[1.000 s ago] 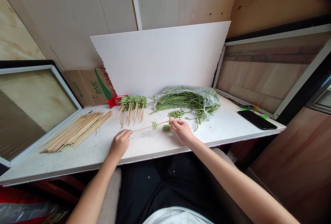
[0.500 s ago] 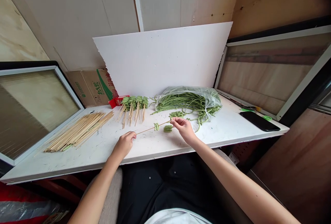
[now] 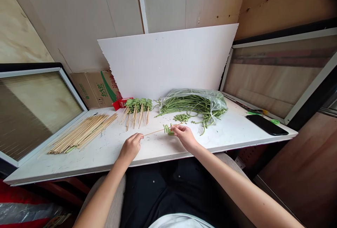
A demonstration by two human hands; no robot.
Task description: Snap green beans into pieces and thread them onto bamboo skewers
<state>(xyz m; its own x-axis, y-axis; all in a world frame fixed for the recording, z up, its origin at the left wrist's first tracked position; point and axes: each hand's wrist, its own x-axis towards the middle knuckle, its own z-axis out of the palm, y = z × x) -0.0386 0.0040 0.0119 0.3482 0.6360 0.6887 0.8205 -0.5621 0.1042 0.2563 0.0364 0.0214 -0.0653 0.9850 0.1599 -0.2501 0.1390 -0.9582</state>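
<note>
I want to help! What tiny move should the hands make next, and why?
Probably the right hand slides the bean pieces further along the skewer toward the left hand: they sit bunched near its tip, leaving most of the stick bare.

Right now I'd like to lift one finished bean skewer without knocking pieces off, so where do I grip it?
Pinch a finished skewer by its bare stick end, coming from the near edge of the table: the sticks point that way, while the bean pieces bunch at the far ends.
</note>
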